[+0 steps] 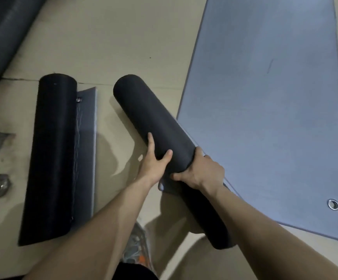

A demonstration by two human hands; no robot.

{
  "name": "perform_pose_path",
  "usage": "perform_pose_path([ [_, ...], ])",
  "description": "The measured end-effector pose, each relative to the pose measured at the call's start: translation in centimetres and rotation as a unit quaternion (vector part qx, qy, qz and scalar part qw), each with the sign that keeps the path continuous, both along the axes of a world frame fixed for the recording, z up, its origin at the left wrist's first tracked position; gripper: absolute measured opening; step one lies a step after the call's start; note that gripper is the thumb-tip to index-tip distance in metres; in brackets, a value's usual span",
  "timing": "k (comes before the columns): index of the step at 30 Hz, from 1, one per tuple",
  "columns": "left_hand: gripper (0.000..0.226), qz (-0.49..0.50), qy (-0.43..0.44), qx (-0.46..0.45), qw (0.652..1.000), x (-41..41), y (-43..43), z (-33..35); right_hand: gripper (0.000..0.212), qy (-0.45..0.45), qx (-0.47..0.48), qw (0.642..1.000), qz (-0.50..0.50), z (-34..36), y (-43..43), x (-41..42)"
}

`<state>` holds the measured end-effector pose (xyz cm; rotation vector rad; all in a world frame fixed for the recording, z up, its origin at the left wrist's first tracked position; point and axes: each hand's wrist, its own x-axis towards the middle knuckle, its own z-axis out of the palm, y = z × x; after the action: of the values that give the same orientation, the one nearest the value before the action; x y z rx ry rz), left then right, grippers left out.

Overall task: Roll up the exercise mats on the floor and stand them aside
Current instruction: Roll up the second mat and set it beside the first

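Both hands, left and right, clasped around dark rolled mat; beige floor; 1 flat grey mat alongside

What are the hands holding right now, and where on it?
Both hands grip the rolled dark mat around its middle: the left hand cups it from the left, the right hand wraps it from the right.

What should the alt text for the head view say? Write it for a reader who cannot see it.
Both hands, left hand and right hand, grip a dark rolled mat held at a slant above a tan floor. A second rolled mat lies to the left, its end flap loose; a blue-grey mat lies flat to the right.
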<state>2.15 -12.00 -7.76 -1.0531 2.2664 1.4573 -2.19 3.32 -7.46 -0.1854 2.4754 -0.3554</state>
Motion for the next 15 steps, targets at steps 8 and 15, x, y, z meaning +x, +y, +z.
perform_pose_path([
  [8, 0.100, 0.126, 0.074, 0.081, 0.986, -1.4, -7.7, -1.8, 0.125, -0.057, -0.103, 0.993, 0.024, -1.5, -8.7, -2.2],
  [15, 0.103, 0.153, 0.069, -0.016, 0.986, -1.2, -15.4, -1.3, 0.118, -0.120, -0.214, 0.969, 0.008, -1.6, -17.4, -1.3],
])
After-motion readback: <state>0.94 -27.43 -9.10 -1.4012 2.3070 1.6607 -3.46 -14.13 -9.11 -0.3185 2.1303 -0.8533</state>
